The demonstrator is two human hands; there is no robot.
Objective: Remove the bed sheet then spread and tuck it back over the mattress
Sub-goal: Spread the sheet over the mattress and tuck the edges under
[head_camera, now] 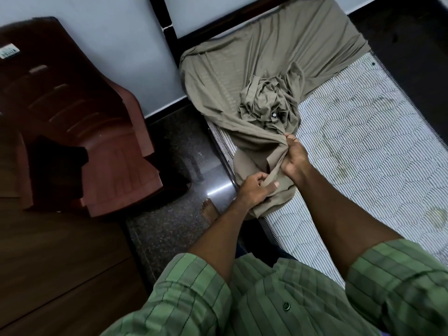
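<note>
Right hand (294,156) and left hand (257,190) are each clenched on a bunched fold of the olive bed sheet (254,76), heaped at the head end and near-side edge of the striped mattress (363,146). Removal mostly done; next an edge must be found for spreading.

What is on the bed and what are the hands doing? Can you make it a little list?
sheet: olive bed sheet, bunched in a heap, still covering the far end
mattress: striped mattress, near part bare
left hand: left hand grips a sheet edge
right hand: right hand grips the sheet nearer the heap
beside bed: brown plastic chairs, stacked on the floor
clothing: green striped shirt
</note>
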